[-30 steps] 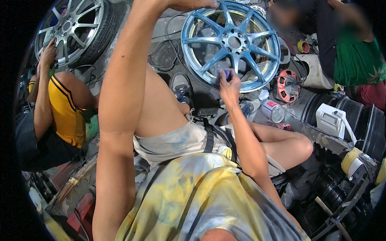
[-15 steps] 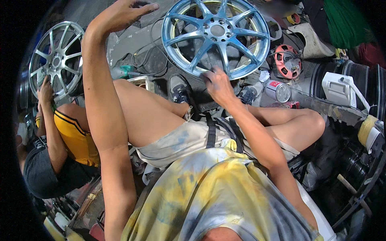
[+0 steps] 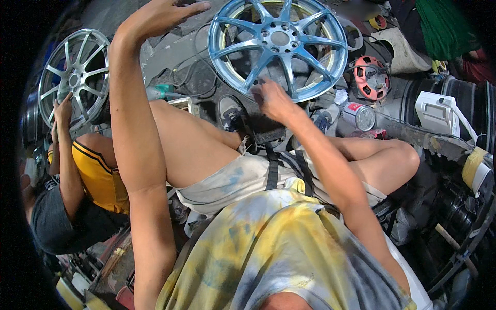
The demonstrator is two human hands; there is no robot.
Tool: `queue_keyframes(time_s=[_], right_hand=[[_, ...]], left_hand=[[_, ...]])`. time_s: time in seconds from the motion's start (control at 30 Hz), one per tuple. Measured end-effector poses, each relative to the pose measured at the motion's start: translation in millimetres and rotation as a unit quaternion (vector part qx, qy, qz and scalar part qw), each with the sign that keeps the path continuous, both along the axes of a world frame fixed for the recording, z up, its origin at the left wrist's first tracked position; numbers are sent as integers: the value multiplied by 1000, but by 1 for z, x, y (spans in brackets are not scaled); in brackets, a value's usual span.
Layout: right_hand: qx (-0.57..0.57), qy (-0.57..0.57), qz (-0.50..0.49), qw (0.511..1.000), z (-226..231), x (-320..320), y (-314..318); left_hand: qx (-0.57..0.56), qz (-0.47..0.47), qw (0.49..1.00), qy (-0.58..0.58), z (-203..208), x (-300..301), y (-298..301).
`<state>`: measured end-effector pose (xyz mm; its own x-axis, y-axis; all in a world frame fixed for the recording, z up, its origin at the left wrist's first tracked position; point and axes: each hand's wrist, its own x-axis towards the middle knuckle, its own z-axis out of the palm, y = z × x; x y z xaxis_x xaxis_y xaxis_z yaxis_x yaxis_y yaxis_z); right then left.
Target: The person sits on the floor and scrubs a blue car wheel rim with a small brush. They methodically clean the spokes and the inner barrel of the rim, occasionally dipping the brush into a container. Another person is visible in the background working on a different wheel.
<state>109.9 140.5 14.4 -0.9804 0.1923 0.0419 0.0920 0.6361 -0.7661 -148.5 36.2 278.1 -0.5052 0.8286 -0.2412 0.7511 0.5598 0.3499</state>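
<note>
A blue multi-spoke wheel rim [image 3: 250, 46] with bare metallic patches lies tilted in front of me at the top. My right hand [image 3: 276, 102] is at its near edge, fingers bent together against the rim's lower left lip. Whatever those fingers pinch, if anything, is too small and dark to make out. My left hand [image 3: 155, 20] is raised to the left of the rim, apart from it. Its thumb stretches out toward the rim and the hand looks empty, with some fingers cut off by the top edge.
At left a co-worker's hand [image 3: 63, 109] touches a silver wheel rim [image 3: 74, 81]. A green power tool [image 3: 161, 91] and cables lie left of my feet. Right of the blue rim are a red-orange round part [image 3: 368, 70], a tin can [image 3: 360, 117], a white plastic container [image 3: 436, 114] and dark wheel barrels [image 3: 465, 93].
My right hand has slid a little left along the near lip of the blue rim. My left hand has shifted slightly right. The co-worker's hand has moved on the silver rim.
</note>
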Motion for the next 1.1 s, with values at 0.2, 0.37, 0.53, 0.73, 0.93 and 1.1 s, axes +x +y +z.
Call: queue_keyframes(time_s=[0.2, 0.37, 0.53, 0.73, 0.93, 1.1], right_hand=[[-57, 6, -98, 994, 10, 3, -6], [-40, -18, -75, 996, 27, 4, -15], [38, -122, 84, 988, 36, -18, 18], [66, -142, 110, 981, 16, -20, 37], [-79, -121, 68, 987, 9, -10, 28], [22, -125, 78, 989, 10, -32, 23]], left_hand=[[-8, 14, 1000, -1, 5, 7, 7], [-31, 28, 999, -13, 8, 9, 8], [-50, 45, 997, 36, 9, 10, 7], [-28, 42, 999, 20, 1, 6, 13], [-24, 8, 999, 34, 7, 8, 9], [-12, 7, 1000, 11, 2, 5, 10]])
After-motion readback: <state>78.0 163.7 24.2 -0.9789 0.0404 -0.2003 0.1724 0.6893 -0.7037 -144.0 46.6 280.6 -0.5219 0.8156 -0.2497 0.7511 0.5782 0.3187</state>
